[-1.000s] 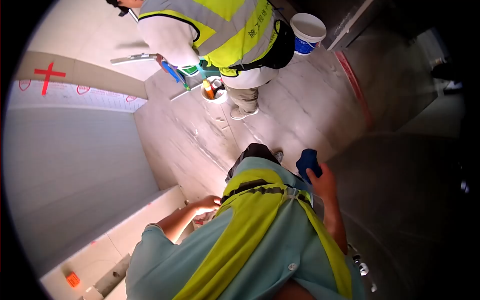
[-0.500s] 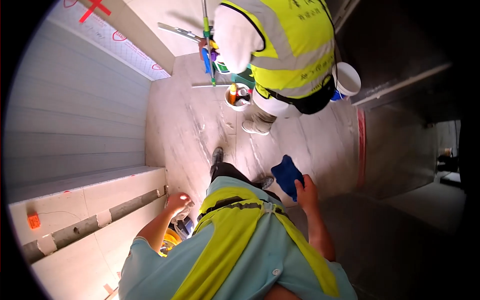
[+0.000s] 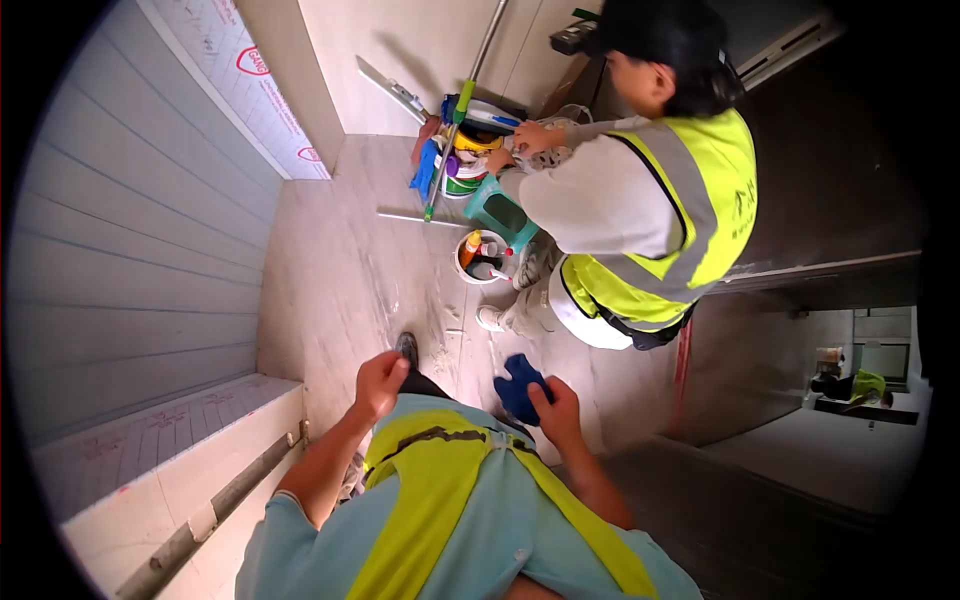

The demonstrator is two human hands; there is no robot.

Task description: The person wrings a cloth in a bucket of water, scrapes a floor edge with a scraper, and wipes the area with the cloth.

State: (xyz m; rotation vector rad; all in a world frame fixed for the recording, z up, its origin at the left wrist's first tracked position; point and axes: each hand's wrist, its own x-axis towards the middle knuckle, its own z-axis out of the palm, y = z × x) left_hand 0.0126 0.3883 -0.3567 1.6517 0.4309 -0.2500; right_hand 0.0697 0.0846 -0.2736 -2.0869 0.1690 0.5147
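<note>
My right hand (image 3: 560, 408) grips a dark blue cloth (image 3: 519, 388) in front of my waist, the cloth hanging out past the thumb. To the left, my left hand (image 3: 381, 384) is raised above the floor with its fingers curled in; whether anything is inside it is too small to tell. The two hands are apart. Beyond them stands a white bucket (image 3: 466, 262) with an orange bottle (image 3: 472, 243) and other bottles in it.
A co-worker in a yellow vest (image 3: 722, 190) bends at the right, both hands over buckets and cloths near the wall. A teal stool (image 3: 478, 205) and a green-jointed pole (image 3: 461, 103) are beside them. Grey panels (image 3: 150, 240) line the left; a ledge (image 3: 190, 425) runs below.
My left hand has risen and moved forward. The blue cloth has moved left with my right hand. The view has shifted, and the co-worker now shows side-on with both hands at the buckets.
</note>
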